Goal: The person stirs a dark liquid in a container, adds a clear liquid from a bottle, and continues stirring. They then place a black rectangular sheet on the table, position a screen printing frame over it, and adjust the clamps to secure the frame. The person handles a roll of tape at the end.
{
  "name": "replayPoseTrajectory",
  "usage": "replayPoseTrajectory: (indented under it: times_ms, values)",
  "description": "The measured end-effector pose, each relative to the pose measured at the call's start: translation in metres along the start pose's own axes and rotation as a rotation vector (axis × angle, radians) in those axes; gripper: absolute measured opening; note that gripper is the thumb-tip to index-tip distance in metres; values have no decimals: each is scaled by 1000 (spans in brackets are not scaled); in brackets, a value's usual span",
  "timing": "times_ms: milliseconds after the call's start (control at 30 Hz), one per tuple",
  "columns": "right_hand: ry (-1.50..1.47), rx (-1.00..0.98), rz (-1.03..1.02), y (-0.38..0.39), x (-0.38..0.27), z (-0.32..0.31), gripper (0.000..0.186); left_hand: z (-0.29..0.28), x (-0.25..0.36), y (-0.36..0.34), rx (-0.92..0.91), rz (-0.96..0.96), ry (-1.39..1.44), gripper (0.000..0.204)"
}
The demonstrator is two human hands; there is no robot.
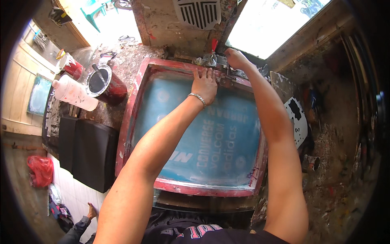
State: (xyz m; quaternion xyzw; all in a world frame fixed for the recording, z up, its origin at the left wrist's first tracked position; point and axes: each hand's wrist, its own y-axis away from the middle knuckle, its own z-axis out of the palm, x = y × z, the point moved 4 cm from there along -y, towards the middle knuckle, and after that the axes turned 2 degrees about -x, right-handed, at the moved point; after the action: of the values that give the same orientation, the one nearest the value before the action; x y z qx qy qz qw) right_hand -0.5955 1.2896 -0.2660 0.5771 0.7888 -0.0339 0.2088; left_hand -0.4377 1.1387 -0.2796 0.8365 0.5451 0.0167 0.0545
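A silk-screen frame (134,95) of worn red wood, with blue mesh (183,134) bearing pale lettering, lies before me. My left hand (204,86) rests palm down across its far rail, fingers stretched out, a chain bracelet at the wrist. Beyond that rail, my right hand (238,59) is closed beside a metal hinge clamp (221,63); what its fingers grip is hidden. The clamp sits against the far rail, just right of my left hand. A red-handled tool (214,45) stands upright by the clamp.
Left of the frame are an open paint can (115,91) with a stirrer, a pale plastic bottle (75,93) and a black padded board (93,150). A wooden post (156,30) rises behind. Another person's hand (92,210) shows at lower left, near a red plastic bag (40,171).
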Motion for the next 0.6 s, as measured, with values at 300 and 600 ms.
replayPoseTrajectory:
  times_ms: [300,600]
  values:
    - [189,124,183,23,-28,-13,25,-4,-8,1,-31,15,10,80]
    - [515,26,-18,7,-38,2,19,-9,-2,-1,-49,-2,-13,70]
